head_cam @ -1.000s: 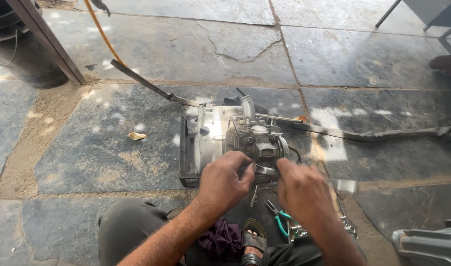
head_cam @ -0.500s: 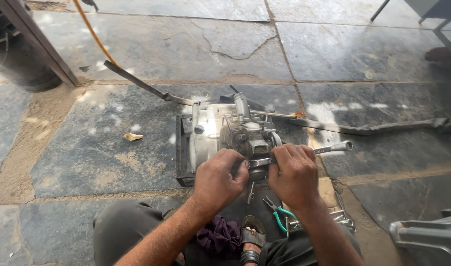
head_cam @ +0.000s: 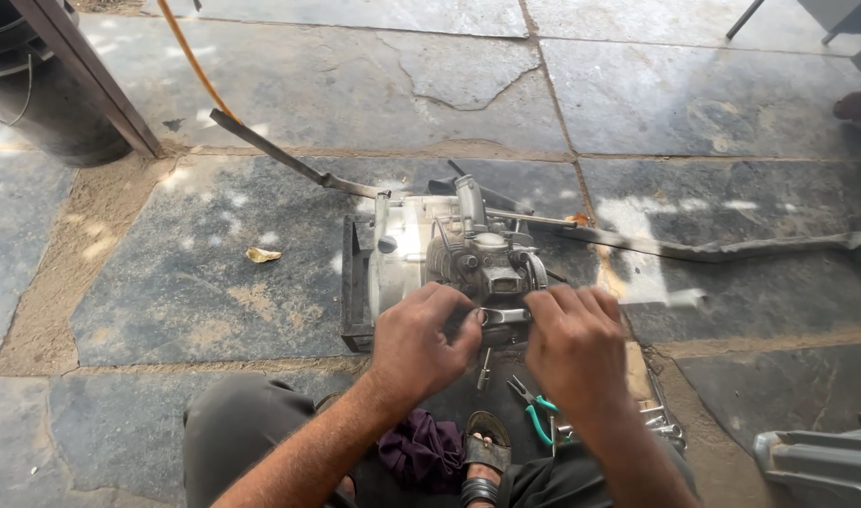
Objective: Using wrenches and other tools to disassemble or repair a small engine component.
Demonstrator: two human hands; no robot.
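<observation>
Head view, looking down past the person's knees at a stone floor (head_cam: 261, 310) of grey slabs with sandy joints. A small metal engine (head_cam: 449, 249) sits on a dark low stand (head_cam: 355, 282) just ahead of the legs. Both hands meet at the engine's near edge. The left hand (head_cam: 421, 343) is curled, its fingertips pinched on one end of a shiny spanner (head_cam: 501, 316); the right hand (head_cam: 576, 343) is closed over the other end of the same spanner — the tool lies level between the two hands, touching the engine's lower front.

Below the hands a short metal pin (head_cam: 485, 369) stands near the stand's front edge. Green-handled pliers (head_cam: 534, 414) lie on the floor just beside the right forearm, with a few loose metal bits (head_cam: 665, 428) further right. A purple rag (head_cam: 421, 452) lies between the legs, next to a sandalled foot (head_cam: 487, 461).

Behind the engine a long dark metal bar (head_cam: 289, 162) runs diagonally up to the left, and another bar (head_cam: 731, 249) stretches off to the right — both lie flat on the slabs. An orange hose (head_cam: 193, 61) crosses the top left, near a black bucket (head_cam: 35, 103) and a slanting post (head_cam: 92, 75). A crumpled yellow scrap (head_cam: 261, 254) lies well left of the engine. A grey plastic part (head_cam: 816, 461) shows at the lower right corner.
</observation>
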